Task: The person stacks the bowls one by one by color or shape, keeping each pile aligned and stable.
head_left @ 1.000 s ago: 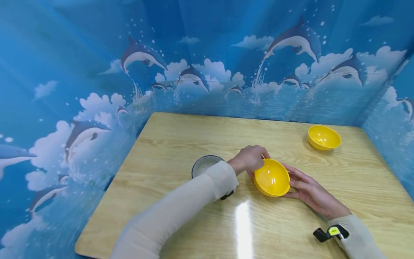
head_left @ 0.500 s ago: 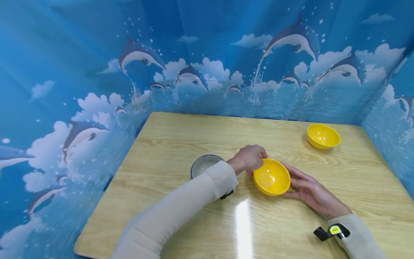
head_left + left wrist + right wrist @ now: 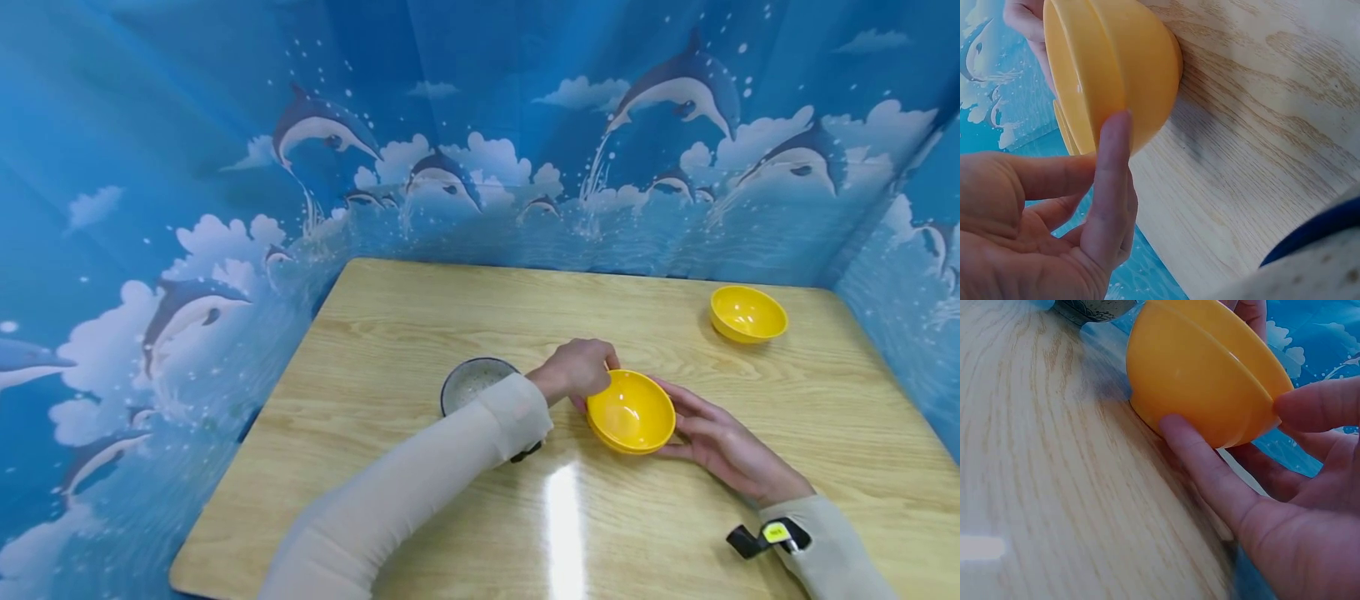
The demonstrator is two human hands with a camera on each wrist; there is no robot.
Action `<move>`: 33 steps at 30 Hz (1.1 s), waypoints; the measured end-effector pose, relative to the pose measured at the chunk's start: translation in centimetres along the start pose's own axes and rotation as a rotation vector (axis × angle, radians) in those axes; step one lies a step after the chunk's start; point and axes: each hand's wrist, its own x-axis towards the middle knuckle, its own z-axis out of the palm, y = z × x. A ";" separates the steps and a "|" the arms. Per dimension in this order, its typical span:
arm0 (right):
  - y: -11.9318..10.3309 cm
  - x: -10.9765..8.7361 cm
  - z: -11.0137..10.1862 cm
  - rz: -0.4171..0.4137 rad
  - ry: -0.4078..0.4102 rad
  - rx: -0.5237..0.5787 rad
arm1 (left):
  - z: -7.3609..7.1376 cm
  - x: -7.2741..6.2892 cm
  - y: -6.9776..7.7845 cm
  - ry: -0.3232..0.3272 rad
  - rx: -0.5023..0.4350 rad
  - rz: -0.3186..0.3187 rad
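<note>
Two yellow bowls, one nested in the other, stand on the table right of centre; the upper yellow bowl [image 3: 632, 410] shows its shiny inside, and the lower bowl [image 3: 1179, 381] shows its outer wall in the right wrist view. My left hand [image 3: 581, 368] pinches the rim on the left, thumb and finger plain in the left wrist view. From the right, my right hand [image 3: 720, 437] holds the stack, its thumb [image 3: 1316, 406] at the rim and a finger low on the wall. Partly behind my left sleeve sits a speckled bowl with a dark blue rim [image 3: 472, 383].
Another yellow bowl [image 3: 748, 314] stands at the back right of the wooden table [image 3: 420, 317]. A blue dolphin-print curtain [image 3: 495, 125] hangs behind and along the sides. My left forearm crosses the table's front.
Hardly anything moves: both hands keep their hold on the nested yellow bowls, which tip or shift very slightly. The head view drifts a little.
</note>
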 end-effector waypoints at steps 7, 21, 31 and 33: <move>0.0 0.0 0.0 0.013 0.030 -0.019 | 0.2 0.2 -0.1 -0.006 -0.011 0.000; 0.2 -0.1 -0.2 -0.027 -0.008 0.007 | -0.2 0.3 -0.8 -0.073 -0.116 -0.037; 0.2 -0.2 -0.3 -0.044 -0.003 -0.008 | -0.3 0.8 -1.2 -0.116 -0.205 -0.054; 0.2 -0.2 -0.2 -0.038 0.008 -0.012 | -0.3 1.0 -1.2 -0.123 -0.211 -0.061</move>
